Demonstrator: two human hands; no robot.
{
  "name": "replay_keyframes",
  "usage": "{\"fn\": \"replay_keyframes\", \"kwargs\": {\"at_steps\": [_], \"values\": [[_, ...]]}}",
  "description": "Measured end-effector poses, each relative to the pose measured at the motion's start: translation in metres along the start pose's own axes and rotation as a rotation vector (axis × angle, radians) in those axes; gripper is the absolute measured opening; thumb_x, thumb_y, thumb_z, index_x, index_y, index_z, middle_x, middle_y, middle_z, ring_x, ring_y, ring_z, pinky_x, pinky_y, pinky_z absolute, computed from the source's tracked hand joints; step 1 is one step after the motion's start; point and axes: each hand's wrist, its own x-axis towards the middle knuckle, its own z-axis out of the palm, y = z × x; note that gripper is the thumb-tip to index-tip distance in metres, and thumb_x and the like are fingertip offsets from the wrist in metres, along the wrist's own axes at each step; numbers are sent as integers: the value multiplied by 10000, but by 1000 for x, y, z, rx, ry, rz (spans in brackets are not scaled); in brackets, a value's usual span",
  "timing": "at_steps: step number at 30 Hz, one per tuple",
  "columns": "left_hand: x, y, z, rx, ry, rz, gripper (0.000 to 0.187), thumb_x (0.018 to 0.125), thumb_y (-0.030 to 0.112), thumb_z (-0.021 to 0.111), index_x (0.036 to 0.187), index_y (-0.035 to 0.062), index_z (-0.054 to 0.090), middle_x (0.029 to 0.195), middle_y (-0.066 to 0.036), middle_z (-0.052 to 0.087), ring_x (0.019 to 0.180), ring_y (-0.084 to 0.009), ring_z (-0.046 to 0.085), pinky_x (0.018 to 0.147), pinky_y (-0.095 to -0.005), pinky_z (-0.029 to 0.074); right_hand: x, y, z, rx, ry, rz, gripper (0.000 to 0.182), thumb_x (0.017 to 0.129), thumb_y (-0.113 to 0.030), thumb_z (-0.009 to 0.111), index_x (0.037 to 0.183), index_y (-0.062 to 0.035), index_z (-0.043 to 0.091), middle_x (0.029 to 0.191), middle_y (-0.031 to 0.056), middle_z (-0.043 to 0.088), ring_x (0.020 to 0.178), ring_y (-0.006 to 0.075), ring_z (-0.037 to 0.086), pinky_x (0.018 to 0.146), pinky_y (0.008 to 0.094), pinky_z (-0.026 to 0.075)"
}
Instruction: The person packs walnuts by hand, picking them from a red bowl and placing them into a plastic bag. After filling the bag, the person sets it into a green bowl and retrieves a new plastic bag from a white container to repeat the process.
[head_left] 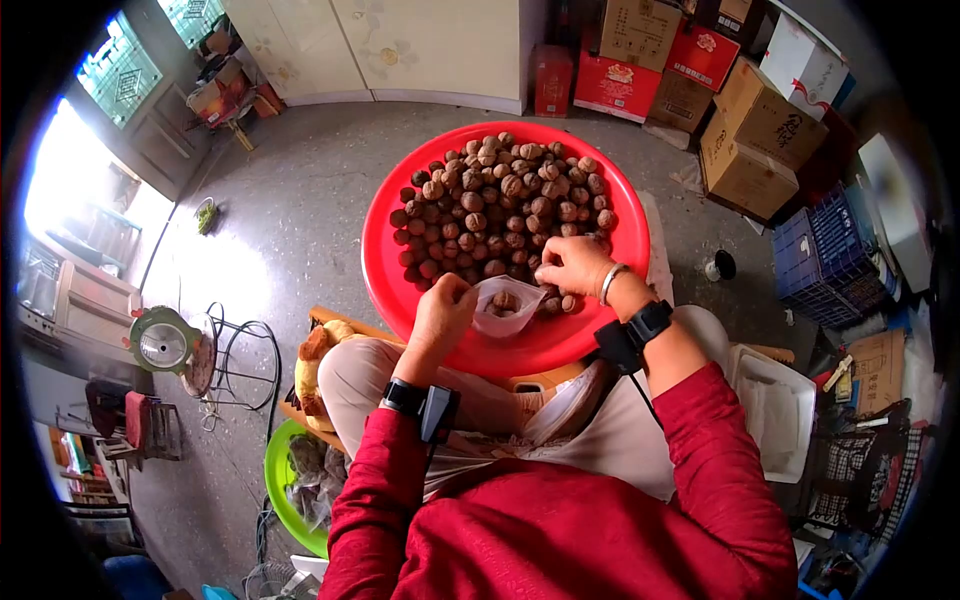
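A wide red basin (pixel 490 355) holds a heap of brown walnuts (pixel 472 200). At its near side, a translucent plastic bag (pixel 505 322) stands with its mouth open and a few walnuts inside. My left hand (pixel 443 312) is closed in a pinch at the bag's left edge. On the bag's right, my right hand (pixel 575 268) has its fingers pressed together over the walnuts, close to the bag's edge; what lies between its fingertips is hidden.
Left of my legs is a green basin (pixel 285 490) with filled bags. A white tub (pixel 803 445) stands to the right. Cardboard boxes (pixel 755 150) and blue crates (pixel 825 250) are further right. A metal stand (pixel 240 350) is at the left.
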Motion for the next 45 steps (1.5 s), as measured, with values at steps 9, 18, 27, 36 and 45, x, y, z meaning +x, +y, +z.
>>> {"fn": "replay_keyframes", "kwargs": {"at_steps": [9,18,27,36,45], "values": [[4,-9,4,26,18,27,195,905,191,611,901,0,572,697,-46,591,604,-121,543,533,-267,447,-9,-30,-1,426,97,-273,231,803,-234,738,896,-37,662,823,90,691,772,179,648,741,319,507],[4,-6,3,5,30,-41,217,843,209,643,875,-3,611,745,-174,650,702,-278,649,651,-364,506,-11,-26,-10,303,27,25,206,811,-206,684,928,-37,671,831,135,696,801,229,670,740,330,518],[1,0,1,11,31,-20,208,838,199,635,880,-2,605,733,-156,646,691,-240,643,648,-347,505,12,33,27,-339,-393,-12,312,755,-192,680,1057,-113,694,1037,162,678,975,342,632,869,399,500],[1,-1,1,-6,16,-52,200,835,195,644,874,2,608,712,-146,643,662,-226,639,619,-337,500,15,29,36,-533,-666,22,549,757,-272,726,1276,-161,584,1230,118,618,1115,321,589,925,411,483],[0,1,3,34,60,33,205,834,194,642,877,-5,611,708,-151,643,656,-225,639,617,-333,501,14,33,41,-512,-667,-12,497,738,-268,729,1204,-137,615,1169,145,638,1091,356,589,930,420,477]]}}
